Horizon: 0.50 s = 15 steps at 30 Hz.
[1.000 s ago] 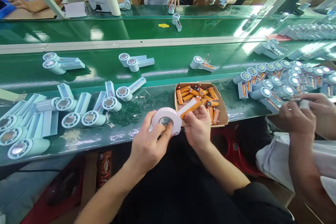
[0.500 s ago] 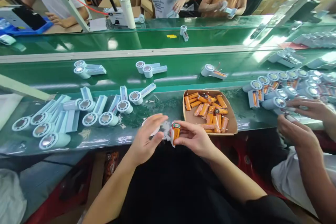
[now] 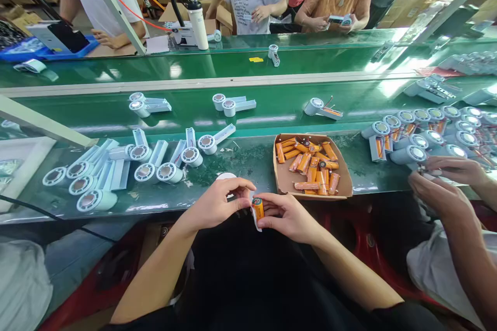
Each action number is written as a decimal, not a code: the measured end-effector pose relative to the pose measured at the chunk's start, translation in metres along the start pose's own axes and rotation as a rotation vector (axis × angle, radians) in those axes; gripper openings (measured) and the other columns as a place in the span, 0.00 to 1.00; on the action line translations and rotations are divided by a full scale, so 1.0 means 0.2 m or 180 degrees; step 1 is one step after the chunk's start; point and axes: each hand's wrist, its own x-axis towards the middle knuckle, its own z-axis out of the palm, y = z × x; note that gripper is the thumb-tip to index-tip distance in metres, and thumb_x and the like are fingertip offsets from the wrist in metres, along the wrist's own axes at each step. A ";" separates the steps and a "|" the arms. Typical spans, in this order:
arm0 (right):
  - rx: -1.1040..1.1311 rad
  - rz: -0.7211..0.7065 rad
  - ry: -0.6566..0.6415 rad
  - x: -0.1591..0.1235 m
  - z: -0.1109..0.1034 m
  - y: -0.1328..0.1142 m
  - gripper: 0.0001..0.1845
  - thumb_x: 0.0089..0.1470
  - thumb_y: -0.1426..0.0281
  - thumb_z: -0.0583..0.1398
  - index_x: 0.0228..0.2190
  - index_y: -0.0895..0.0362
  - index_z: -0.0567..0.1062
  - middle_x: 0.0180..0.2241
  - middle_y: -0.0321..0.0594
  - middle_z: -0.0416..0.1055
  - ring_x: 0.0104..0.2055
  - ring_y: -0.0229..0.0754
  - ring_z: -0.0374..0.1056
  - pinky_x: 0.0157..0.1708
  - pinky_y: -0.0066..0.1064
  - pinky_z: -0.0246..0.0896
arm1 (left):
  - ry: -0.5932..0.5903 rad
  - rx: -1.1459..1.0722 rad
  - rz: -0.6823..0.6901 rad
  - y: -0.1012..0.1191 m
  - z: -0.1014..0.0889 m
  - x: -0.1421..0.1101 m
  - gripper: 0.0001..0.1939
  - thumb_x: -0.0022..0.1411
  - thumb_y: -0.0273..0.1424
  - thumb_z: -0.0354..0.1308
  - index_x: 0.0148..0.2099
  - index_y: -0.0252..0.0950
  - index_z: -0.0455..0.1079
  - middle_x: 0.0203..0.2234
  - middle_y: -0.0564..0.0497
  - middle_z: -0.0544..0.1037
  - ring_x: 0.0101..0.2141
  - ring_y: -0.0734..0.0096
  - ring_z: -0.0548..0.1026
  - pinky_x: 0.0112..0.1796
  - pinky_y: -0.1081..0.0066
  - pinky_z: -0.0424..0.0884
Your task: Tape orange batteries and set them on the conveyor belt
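My right hand (image 3: 289, 215) holds an orange-wrapped battery (image 3: 259, 208) upright between thumb and fingers. A white strip (image 3: 254, 219) runs down the battery's left side. Close against the battery's top left, my left hand (image 3: 217, 206) has its thumb and forefinger pinched together; what lies between them is too small to make out. Partly behind that hand is a round white thing (image 3: 225, 176) on the bench. To the right, a cardboard tray (image 3: 285, 175) contains several more orange batteries (image 3: 310, 165).
Light-blue handled housings (image 3: 97, 200) lie grouped at left. More housings (image 3: 411, 154), some with batteries fitted, crowd the right, beside a co-worker's hands (image 3: 446, 183). Several housings (image 3: 229, 107) sit on the green conveyor (image 3: 272, 114). Across it are other people and a white bottle (image 3: 199, 26).
My left hand has come in from an open pose and pinched beside the battery. My right hand still holds the battery, slightly lower in view. The camera view has shifted a little.
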 end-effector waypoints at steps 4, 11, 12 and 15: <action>-0.0828 0.0105 -0.0442 0.00 -0.01 -0.05 0.29 0.55 0.67 0.71 0.58 0.55 0.77 0.36 0.37 0.80 0.38 0.42 0.79 0.44 0.34 0.77 | 0.0058 0.0009 -0.0193 0.07 -0.01 0.02 0.09 0.69 0.35 0.60 0.48 0.37 0.77 0.33 0.51 0.78 0.34 0.69 0.75 0.38 0.69 0.73; -0.0816 0.0171 -0.0603 0.01 -0.01 -0.03 0.13 0.54 0.63 0.73 0.37 0.57 0.80 0.30 0.36 0.77 0.32 0.41 0.75 0.35 0.31 0.72 | -0.0369 0.0579 0.0132 0.16 0.03 0.13 0.10 0.68 0.28 0.56 0.47 0.39 0.78 0.35 0.51 0.79 0.34 0.71 0.75 0.39 0.71 0.72; -0.0431 0.0142 -0.0531 0.00 -0.01 -0.01 0.16 0.55 0.60 0.73 0.40 0.57 0.80 0.31 0.37 0.78 0.34 0.42 0.76 0.38 0.32 0.73 | -0.0332 0.0534 0.0152 0.16 0.04 0.16 0.10 0.69 0.29 0.56 0.47 0.39 0.77 0.36 0.51 0.80 0.34 0.71 0.76 0.39 0.71 0.72; 0.0523 -0.0102 -0.0109 -0.03 -0.07 0.05 0.29 0.54 0.54 0.74 0.52 0.55 0.78 0.37 0.40 0.82 0.39 0.45 0.80 0.43 0.38 0.75 | -0.0415 0.0334 0.0159 0.12 0.02 0.29 0.11 0.71 0.36 0.58 0.51 0.39 0.77 0.35 0.51 0.81 0.35 0.69 0.78 0.39 0.71 0.75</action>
